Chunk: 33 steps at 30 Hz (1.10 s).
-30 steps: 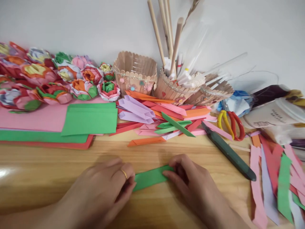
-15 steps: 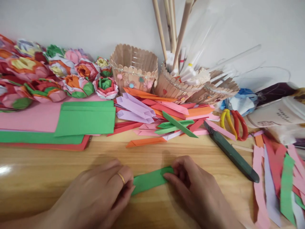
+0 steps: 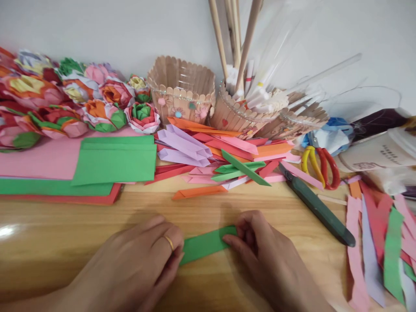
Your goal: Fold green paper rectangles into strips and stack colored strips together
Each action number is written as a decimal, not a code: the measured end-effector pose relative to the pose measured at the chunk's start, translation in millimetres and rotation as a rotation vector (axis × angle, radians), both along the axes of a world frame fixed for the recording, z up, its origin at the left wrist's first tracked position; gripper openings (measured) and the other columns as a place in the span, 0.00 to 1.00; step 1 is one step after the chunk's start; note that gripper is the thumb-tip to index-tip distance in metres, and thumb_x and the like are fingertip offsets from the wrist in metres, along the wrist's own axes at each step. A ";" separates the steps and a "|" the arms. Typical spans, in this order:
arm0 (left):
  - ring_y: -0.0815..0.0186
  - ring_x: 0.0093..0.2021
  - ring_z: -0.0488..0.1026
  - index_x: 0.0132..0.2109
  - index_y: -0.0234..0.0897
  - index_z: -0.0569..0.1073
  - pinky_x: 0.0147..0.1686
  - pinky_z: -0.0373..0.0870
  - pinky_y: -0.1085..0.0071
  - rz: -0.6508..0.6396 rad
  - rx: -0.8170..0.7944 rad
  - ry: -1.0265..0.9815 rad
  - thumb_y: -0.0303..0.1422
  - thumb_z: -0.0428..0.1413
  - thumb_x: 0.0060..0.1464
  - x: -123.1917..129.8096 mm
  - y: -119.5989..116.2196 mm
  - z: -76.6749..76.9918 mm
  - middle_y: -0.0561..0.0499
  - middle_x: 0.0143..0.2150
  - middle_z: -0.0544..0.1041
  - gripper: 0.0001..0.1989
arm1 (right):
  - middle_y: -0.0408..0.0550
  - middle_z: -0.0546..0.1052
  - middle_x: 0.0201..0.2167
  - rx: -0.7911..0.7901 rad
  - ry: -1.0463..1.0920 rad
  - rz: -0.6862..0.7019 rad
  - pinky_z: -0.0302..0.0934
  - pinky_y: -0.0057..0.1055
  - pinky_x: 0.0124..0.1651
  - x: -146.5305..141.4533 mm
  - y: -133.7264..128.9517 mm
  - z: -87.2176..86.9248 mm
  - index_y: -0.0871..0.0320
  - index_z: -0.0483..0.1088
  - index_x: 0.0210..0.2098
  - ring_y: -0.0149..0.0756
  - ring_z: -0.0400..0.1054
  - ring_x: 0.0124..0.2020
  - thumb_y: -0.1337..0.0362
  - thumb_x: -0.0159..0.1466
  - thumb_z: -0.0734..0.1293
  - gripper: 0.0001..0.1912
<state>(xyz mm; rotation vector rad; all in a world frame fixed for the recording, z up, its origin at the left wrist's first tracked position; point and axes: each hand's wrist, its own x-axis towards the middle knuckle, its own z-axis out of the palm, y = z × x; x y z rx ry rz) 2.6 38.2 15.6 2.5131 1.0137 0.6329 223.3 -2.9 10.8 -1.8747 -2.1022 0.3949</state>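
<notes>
A narrow green paper strip [image 3: 206, 246] lies between my two hands, just above the wooden table. My left hand [image 3: 139, 255], with a gold ring, has its fingers closed on the strip's left end, and its fingertips are partly hidden. At the right end, the thumb and forefinger of my right hand [image 3: 264, 251] pinch the strip's corner. Beyond my hands are folded paper pieces: lilac [image 3: 185, 145], orange [image 3: 199, 192] and green [image 3: 245, 167]. Green paper sheets [image 3: 115, 162] lie stacked at the left, over larger pink, green and red sheets.
Folded paper flowers [image 3: 56, 119] fill the back left. Behind the folded pieces stand craft-stick baskets [image 3: 182, 102], one with wooden sticks and pens. To the right are a dark green cutter [image 3: 318, 208], scissors [image 3: 321, 167], a white cup [image 3: 378, 151] and paper scraps [image 3: 393, 251].
</notes>
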 end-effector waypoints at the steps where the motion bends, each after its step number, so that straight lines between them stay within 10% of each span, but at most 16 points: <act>1: 0.68 0.19 0.66 0.27 0.40 0.63 0.17 0.59 0.75 -0.005 0.007 0.000 0.24 0.43 0.55 0.0 -0.2 0.1 0.56 0.20 0.68 0.11 | 0.37 0.67 0.19 0.003 -0.005 -0.006 0.54 0.23 0.17 0.0 -0.7 -0.6 0.52 0.56 0.33 0.29 0.62 0.15 0.59 0.68 0.57 0.07; 8: 0.66 0.23 0.68 0.28 0.39 0.65 0.21 0.62 0.73 -0.055 0.040 0.068 0.25 0.42 0.59 -2.6 -0.6 -2.1 0.54 0.24 0.70 0.14 | 0.40 0.68 0.23 0.081 -0.023 0.041 0.57 0.24 0.17 -2.8 0.3 5.3 0.53 0.55 0.33 0.29 0.63 0.17 0.57 0.69 0.55 0.10; 12: 0.61 0.45 0.71 0.47 0.41 0.72 0.44 0.68 0.66 -0.269 0.246 0.128 0.25 0.42 0.62 -9.5 4.1 -4.4 0.52 0.46 0.77 0.16 | 0.42 0.68 0.25 0.100 -0.017 0.049 0.61 0.25 0.20 -4.6 -1.5 6.0 0.53 0.57 0.33 0.31 0.66 0.21 0.60 0.69 0.55 0.09; 17: 0.59 0.62 0.57 0.58 0.45 0.66 0.64 0.42 0.54 -0.421 0.308 0.244 0.27 0.44 0.63 -14.6 7.9 -7.0 0.59 0.59 0.70 0.19 | 0.52 0.74 0.36 0.258 -0.083 0.165 0.68 0.31 0.36 -4.9 -10.3 8.5 0.59 0.66 0.41 0.37 0.71 0.36 0.66 0.69 0.56 0.08; 23: 0.60 0.69 0.39 0.55 0.47 0.70 0.65 0.23 0.53 -0.394 0.281 0.250 0.36 0.45 0.66 -14.0 4.1 -15.0 0.61 0.59 0.70 0.15 | 0.54 0.73 0.54 0.405 -0.353 0.547 0.61 0.32 0.55 -16.8 -34.7 7.1 0.67 0.68 0.52 0.40 0.64 0.57 0.54 0.70 0.54 0.24; 33: 0.64 0.69 0.39 0.53 0.45 0.71 0.63 0.18 0.50 -0.353 0.346 0.226 0.37 0.41 0.67 -21.6 -1.2 -15.7 0.58 0.55 0.73 0.16 | 0.51 0.63 0.62 0.240 -0.345 0.442 0.50 0.35 0.62 -9.3 -47.3 3.3 0.65 0.60 0.60 0.39 0.54 0.64 0.47 0.66 0.59 0.32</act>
